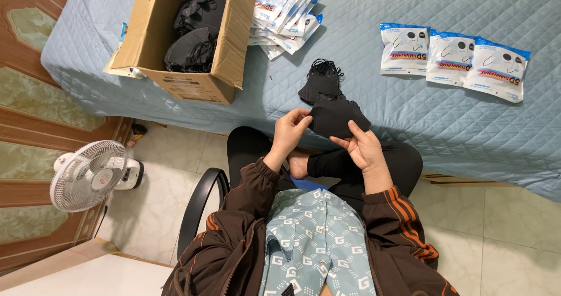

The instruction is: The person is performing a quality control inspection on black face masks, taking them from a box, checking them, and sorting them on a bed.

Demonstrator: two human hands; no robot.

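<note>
Both hands hold a small stack of black face masks just off the edge of the quilted blue bed. My left hand pinches the stack's left side with its fingertips. My right hand supports it from below on the right. More black masks lie in a loose pile on the bed just beyond the held stack.
An open cardboard box with black masks inside stands on the bed at the left. Beside it lies a heap of sealed white-and-blue mask packets; three more packets lie in a row at the right. A white fan stands on the floor.
</note>
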